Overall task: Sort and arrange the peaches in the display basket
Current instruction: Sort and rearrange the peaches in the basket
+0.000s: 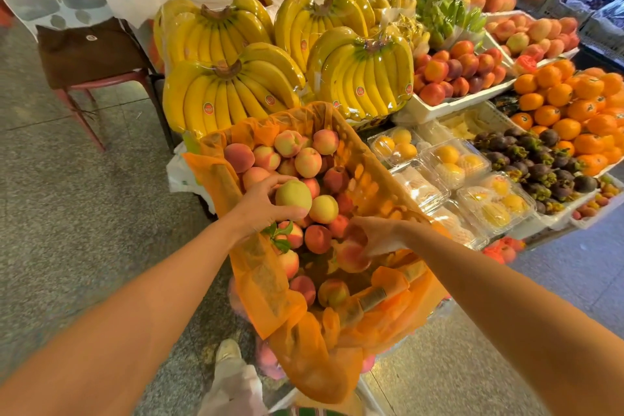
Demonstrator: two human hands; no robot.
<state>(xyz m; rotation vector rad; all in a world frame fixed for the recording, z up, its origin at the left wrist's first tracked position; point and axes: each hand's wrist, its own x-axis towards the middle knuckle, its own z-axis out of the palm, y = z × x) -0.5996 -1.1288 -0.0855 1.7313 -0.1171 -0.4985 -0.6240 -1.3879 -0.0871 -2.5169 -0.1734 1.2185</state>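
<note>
My left hand is clamping its fingers round a pale peach over the basket; my right hand is gripping a red peach inside it.

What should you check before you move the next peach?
1. Left hand grips the pale peach: ok, fingers curl round it.
2. Right hand holds the red peach: ok, fingers curl over it.
3. Room in the basket to put a peach down: ok, bare orange lining shows on the right side.
4. Bruises under the pale peach: cannot tell, that side is hidden.
5. Leafy twig picked out: not ok, it lies among the peaches.
</note>
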